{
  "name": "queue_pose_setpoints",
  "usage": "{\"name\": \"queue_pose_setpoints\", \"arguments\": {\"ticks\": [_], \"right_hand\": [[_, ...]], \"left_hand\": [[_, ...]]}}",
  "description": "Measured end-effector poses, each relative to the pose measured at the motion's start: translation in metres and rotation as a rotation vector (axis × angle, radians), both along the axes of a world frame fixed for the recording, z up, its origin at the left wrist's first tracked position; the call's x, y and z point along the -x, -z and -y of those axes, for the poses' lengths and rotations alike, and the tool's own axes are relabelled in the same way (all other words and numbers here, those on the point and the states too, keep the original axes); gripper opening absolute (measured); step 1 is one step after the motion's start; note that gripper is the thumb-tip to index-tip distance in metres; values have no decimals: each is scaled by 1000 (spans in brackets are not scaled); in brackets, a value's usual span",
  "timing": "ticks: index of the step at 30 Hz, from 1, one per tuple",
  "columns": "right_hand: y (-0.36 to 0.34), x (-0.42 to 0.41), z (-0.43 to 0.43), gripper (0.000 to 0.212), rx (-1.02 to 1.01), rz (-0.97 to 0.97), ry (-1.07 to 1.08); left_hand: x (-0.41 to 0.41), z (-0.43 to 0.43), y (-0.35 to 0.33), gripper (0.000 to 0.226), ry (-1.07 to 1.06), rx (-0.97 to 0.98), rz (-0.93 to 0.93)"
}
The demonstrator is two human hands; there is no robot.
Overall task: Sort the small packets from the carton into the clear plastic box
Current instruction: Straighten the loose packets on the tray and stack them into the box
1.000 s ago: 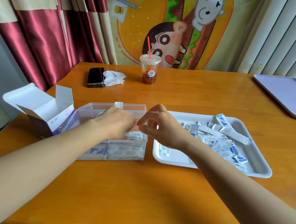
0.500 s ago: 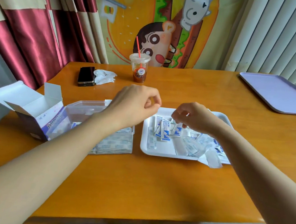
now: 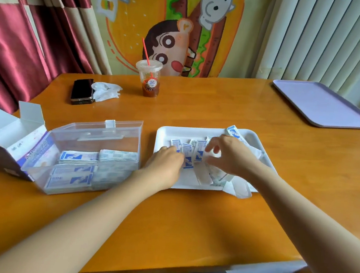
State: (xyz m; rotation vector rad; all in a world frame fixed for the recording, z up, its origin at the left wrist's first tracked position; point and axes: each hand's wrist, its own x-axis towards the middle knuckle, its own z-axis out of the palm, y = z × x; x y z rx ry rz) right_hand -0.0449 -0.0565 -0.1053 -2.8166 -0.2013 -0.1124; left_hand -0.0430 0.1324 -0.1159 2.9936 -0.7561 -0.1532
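Several small blue-and-white packets (image 3: 187, 157) lie in a row on a white tray (image 3: 166, 132) in the middle of the table. My left hand (image 3: 165, 163) rests on the tray's left part, fingers curled onto the row's left end. My right hand (image 3: 228, 157) is over the tray's middle, its thumb and bent fingers pinching packets at the right end. The clear plastic box (image 3: 94, 136) stands open left of the tray, with stacks of packets inside. The open white carton (image 3: 7, 138) lies against the box's left side.
A drink cup with a red straw (image 3: 148, 77), a black phone (image 3: 82, 90) and a crumpled tissue (image 3: 106, 90) sit at the back of the wooden table. A lilac tray (image 3: 324, 107) lies at the far right. Curtains hang behind.
Both hands left the clear box and moved right to the white tray. My left hand, raised half a second ago, has come down onto the packets beside my right hand.
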Motion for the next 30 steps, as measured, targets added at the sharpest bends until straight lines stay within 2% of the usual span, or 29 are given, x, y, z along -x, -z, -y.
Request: {"name": "queue_pose_setpoints", "arguments": {"ticks": [3, 6, 9, 12, 16, 18, 22, 25, 27, 28, 30], "right_hand": [[6, -9, -15, 40, -30, 9, 54], [15, -19, -27, 63, 96, -45, 173], [14, -26, -32, 68, 130, -92, 202], [13, -31, -29, 60, 51, -133, 217], [13, -33, -20, 28, -113, -134, 210], [12, -31, -16, 24, -159, -148, 206], [12, -33, -8, 14, -287, -115, 220], [10, -32, -1, 11, -554, -103, 220], [8, -28, 3, 15, -705, -114, 215], [7, -27, 5, 14, -748, -121, 207], [7, -25, 7, 12, -844, -137, 192]], "left_hand": [[2, -2, 3, 28, -5, 73, 40], [2, -4, 4, 31, -44, 109, 88], [-1, -3, 4, 29, -103, 52, 91], [-6, 6, 1, 32, -139, -22, 104], [-20, 17, 8, 62, -234, -18, 121], [-27, 20, 13, 65, -256, -13, 134], [-37, 23, 14, 64, -297, 151, 85], [-41, 23, 15, 71, -319, 244, 82], [-43, 23, 15, 66, -325, 311, 112], [-43, 22, 15, 56, -324, 364, 118], [-43, 19, 15, 23, -323, 542, 78]]}}
